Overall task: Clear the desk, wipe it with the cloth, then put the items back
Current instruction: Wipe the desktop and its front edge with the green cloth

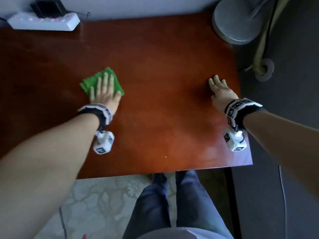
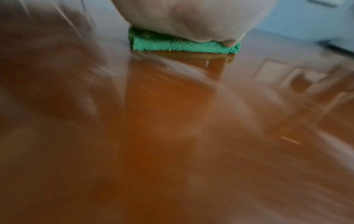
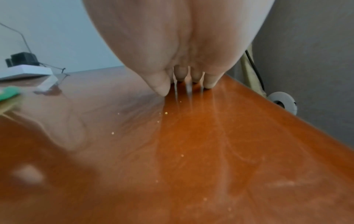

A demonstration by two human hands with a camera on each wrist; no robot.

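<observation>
1. Head view: the left hand (image 1: 105, 94) lies flat on the folded green cloth (image 1: 101, 80), with straight, slightly spread fingers pressing it down on the red-brown surface (image 1: 164, 75). The cloth is on the left half of the surface, about midway between the front edge and the back edge
2. Head view: the right hand (image 1: 221, 92) rests on the surface near its right edge, well apart from the cloth. This grip is spread, with straight fingers, and it holds nothing
3. Head view: a white power strip (image 1: 44, 22) with a black plug lies at the back left corner, and a grey round lamp base (image 1: 231, 26) stands at the back right corner. Some pale crumbs (image 1: 164, 156) lie near the front edge
4. Left wrist view: the palm (image 2: 191, 19) sits on top of the cloth (image 2: 184, 46), which lies flat on the surface (image 2: 172, 136). The picture is blurred and the fingers are hidden
5. Right wrist view: the fingertips (image 3: 209, 82) touch the surface (image 3: 210, 151), the fingers straight and close together. Small crumbs (image 3: 166, 113) lie scattered just in front of them. The cloth (image 3: 8, 92) shows at the far left edge, and the power strip (image 3: 26, 72) is behind it
</observation>
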